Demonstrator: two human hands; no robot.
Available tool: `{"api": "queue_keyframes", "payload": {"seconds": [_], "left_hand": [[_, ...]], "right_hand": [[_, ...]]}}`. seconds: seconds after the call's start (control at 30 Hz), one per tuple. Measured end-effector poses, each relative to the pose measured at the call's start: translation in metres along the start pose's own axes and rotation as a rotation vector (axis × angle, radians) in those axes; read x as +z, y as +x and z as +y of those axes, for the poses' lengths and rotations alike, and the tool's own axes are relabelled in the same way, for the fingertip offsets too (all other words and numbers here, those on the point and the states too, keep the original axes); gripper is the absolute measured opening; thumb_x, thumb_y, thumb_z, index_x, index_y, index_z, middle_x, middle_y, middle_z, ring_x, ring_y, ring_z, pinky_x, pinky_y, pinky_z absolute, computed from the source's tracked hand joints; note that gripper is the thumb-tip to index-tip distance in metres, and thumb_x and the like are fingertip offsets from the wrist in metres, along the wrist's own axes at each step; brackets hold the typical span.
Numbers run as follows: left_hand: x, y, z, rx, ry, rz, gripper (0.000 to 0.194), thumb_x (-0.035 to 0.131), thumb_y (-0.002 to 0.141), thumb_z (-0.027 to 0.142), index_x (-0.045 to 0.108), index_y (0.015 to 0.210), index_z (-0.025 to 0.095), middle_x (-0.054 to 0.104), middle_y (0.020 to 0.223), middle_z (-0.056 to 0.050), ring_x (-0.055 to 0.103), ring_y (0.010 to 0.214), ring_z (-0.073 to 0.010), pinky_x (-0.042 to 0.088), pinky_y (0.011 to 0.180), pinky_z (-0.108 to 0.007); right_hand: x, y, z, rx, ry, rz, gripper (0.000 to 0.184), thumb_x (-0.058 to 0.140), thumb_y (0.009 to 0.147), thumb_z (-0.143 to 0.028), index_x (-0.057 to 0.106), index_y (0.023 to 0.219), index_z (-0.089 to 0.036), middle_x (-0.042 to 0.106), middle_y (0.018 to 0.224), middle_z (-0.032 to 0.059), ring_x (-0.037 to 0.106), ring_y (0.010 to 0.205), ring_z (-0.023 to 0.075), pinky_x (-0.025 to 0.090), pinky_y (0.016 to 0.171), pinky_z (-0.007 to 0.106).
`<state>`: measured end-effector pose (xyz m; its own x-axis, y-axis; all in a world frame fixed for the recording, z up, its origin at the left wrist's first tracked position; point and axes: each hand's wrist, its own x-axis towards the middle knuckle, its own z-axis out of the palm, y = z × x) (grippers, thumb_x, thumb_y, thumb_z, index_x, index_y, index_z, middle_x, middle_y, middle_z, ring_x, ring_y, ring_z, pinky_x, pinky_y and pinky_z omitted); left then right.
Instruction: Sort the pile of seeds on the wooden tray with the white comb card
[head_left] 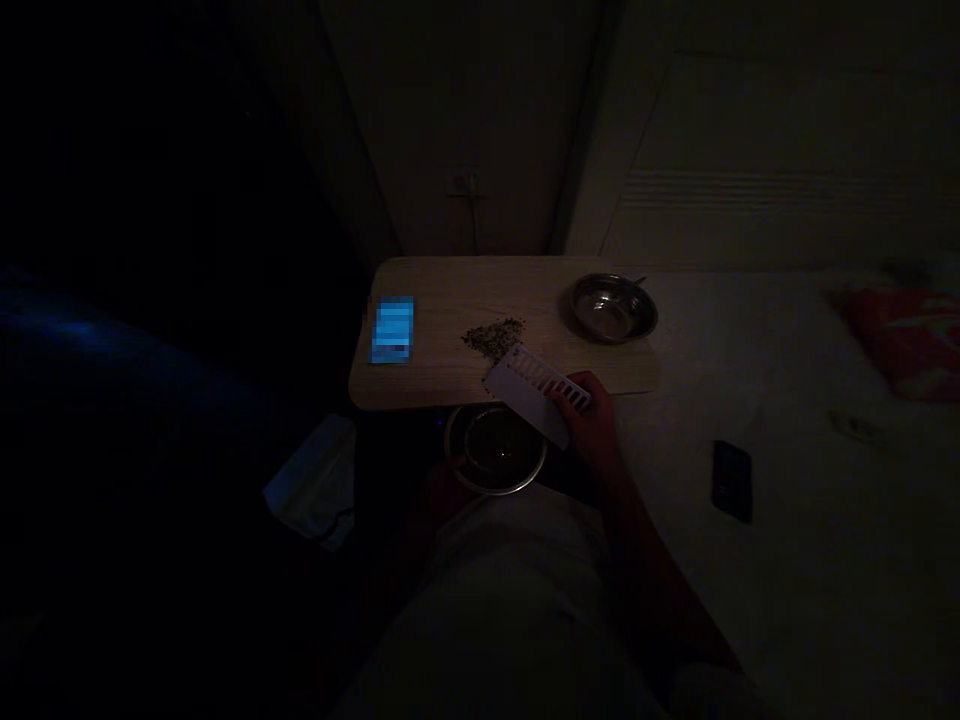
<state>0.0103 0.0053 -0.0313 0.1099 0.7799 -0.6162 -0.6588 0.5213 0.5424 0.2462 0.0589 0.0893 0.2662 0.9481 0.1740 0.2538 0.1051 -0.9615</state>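
In the dim light, my right hand (594,425) is closed around one end of a flat white plastic piece (521,392) with a row of slots. Its far end touches the near side of a pile of small dark and pale grains (487,340) on the wooden table (431,385). Just below the table's front edge is a round metal bowl (504,492); what lies inside is too dark to name. My left hand (452,484) grips that bowl's left rim, its fingers mostly lost in shadow.
Another metal bowl (651,325) stands at the table's right end. A glowing, blurred-out screen (392,330) lies at the left end. To the right, a dark phone (732,481) rests on a pale surface, with something red (911,340) beyond. A pale cloth-like item (315,480) is lower left.
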Motion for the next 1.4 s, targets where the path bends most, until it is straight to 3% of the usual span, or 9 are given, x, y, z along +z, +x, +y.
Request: {"api": "queue_keyframes", "payload": {"seconds": [0.17, 0.37, 0.63, 0.77, 0.93, 1.1, 1.23, 1.4], "left_hand": [[0.002, -0.004, 0.003, 0.019, -0.046, -0.004, 0.024, 0.075, 0.063, 0.014, 0.069, 0.084, 0.024, 0.077, 0.085, -0.005, 0.068, 0.111, -0.0347, 0.053, 0.097, -0.048], [0.011, -0.002, 0.008, -0.084, -0.019, -0.009, 0.021, 0.074, 0.066, 0.021, 0.07, 0.087, 0.021, 0.077, 0.084, -0.008, 0.068, 0.111, -0.0368, 0.052, 0.098, -0.05], [0.016, -0.001, 0.01, -0.076, -0.042, -0.047, 0.026, 0.074, 0.066, 0.02, 0.071, 0.092, 0.019, 0.077, 0.087, -0.01, 0.066, 0.114, -0.0381, 0.051, 0.1, -0.051], [0.012, -0.008, 0.009, -0.034, -0.066, -0.063, 0.028, 0.073, 0.067, 0.017, 0.071, 0.094, 0.022, 0.078, 0.092, -0.007, 0.066, 0.115, -0.0371, 0.051, 0.1, -0.051], [0.004, -0.004, 0.006, 0.024, -0.09, -0.021, 0.031, 0.071, 0.06, 0.002, 0.068, 0.082, 0.024, 0.076, 0.083, -0.001, 0.067, 0.112, -0.0327, 0.052, 0.099, -0.045], [0.0, 0.005, 0.008, -0.081, -0.083, -0.062, 0.02, 0.072, 0.066, 0.014, 0.069, 0.085, 0.018, 0.076, 0.083, -0.009, 0.071, 0.097, -0.0353, 0.055, 0.09, -0.049], [-0.005, 0.0, 0.005, -0.03, -0.117, -0.087, 0.026, 0.072, 0.067, 0.013, 0.07, 0.091, 0.024, 0.077, 0.088, -0.005, 0.07, 0.104, -0.0327, 0.055, 0.093, -0.045], [-0.01, 0.003, 0.001, -0.035, -0.104, -0.086, 0.034, 0.073, 0.068, 0.019, 0.071, 0.103, 0.022, 0.078, 0.092, -0.007, 0.069, 0.108, -0.0345, 0.054, 0.094, -0.047]], "right_hand": [[0.0, 0.0, -0.002, -0.006, -0.002, -0.004, 0.024, 0.071, 0.078, -0.041, 0.056, 0.082, -0.023, 0.055, 0.07, -0.0043, 0.048, 0.063, 0.0125, 0.039, 0.058, 0.024], [0.0, 0.0, -0.005, -0.013, -0.03, -0.013, 0.022, 0.07, 0.079, -0.04, 0.056, 0.081, -0.023, 0.055, 0.07, -0.0041, 0.048, 0.063, 0.0125, 0.038, 0.057, 0.024], [0.0, 0.0, -0.003, -0.011, -0.016, -0.014, 0.022, 0.07, 0.079, -0.04, 0.055, 0.082, -0.023, 0.054, 0.07, -0.0045, 0.047, 0.062, 0.0125, 0.037, 0.057, 0.024], [-0.003, 0.001, -0.002, -0.026, -0.008, 0.016, 0.022, 0.071, 0.079, -0.039, 0.056, 0.081, -0.023, 0.055, 0.07, -0.0046, 0.048, 0.062, 0.0123, 0.038, 0.058, 0.024], [-0.011, 0.003, 0.0, -0.025, -0.064, 0.044, 0.022, 0.071, 0.08, -0.039, 0.058, 0.083, -0.022, 0.057, 0.07, -0.0042, 0.049, 0.062, 0.0123, 0.039, 0.058, 0.024], [-0.018, 0.006, 0.006, -0.032, -0.049, 0.102, 0.022, 0.073, 0.078, -0.038, 0.059, 0.082, -0.021, 0.058, 0.07, -0.0044, 0.049, 0.061, 0.0117, 0.039, 0.059, 0.024], [-0.023, 0.008, 0.007, -0.039, -0.045, 0.143, 0.022, 0.073, 0.078, -0.038, 0.059, 0.081, -0.021, 0.059, 0.07, -0.0039, 0.05, 0.061, 0.0118, 0.04, 0.059, 0.024], [-0.024, 0.009, 0.004, -0.014, 0.018, 0.191, 0.024, 0.075, 0.075, -0.037, 0.059, 0.082, -0.021, 0.065, 0.074, -0.002, 0.057, 0.066, 0.0135, 0.044, 0.063, 0.025]]}}
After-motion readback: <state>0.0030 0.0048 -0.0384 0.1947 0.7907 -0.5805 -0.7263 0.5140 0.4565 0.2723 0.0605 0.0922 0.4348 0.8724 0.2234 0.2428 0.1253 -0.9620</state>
